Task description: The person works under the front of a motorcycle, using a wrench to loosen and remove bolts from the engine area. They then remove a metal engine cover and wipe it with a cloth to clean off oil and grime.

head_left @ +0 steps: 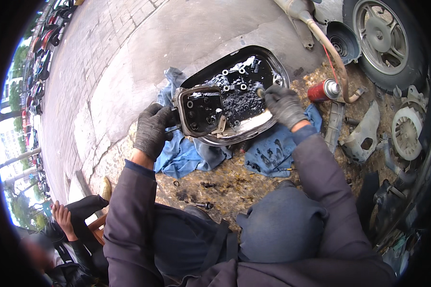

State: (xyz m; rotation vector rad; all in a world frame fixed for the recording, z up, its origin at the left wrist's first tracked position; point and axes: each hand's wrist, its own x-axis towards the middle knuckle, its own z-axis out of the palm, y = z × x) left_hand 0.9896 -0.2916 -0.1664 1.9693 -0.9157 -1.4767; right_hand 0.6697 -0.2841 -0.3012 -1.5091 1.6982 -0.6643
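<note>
My left hand, in a dark grey work glove, grips the left edge of a metal engine cover with a raised rim. The cover is tilted, its oily hollow side up, over the near left part of a black basin. Dark liquid and whitish foam lie in the basin, with small ring-shaped metal pieces showing. Over the basin's right side, my gloved right hand is closed on what looks like a small brush; only its blunt tip shows. Blue rags lie at the basin's near side.
Right of the basin stands a red spray can with a thin red straw. Farther right are an exhaust pipe, a wheel and a white fan wheel. Bolts lie nearer me. A person's hand shows at lower left.
</note>
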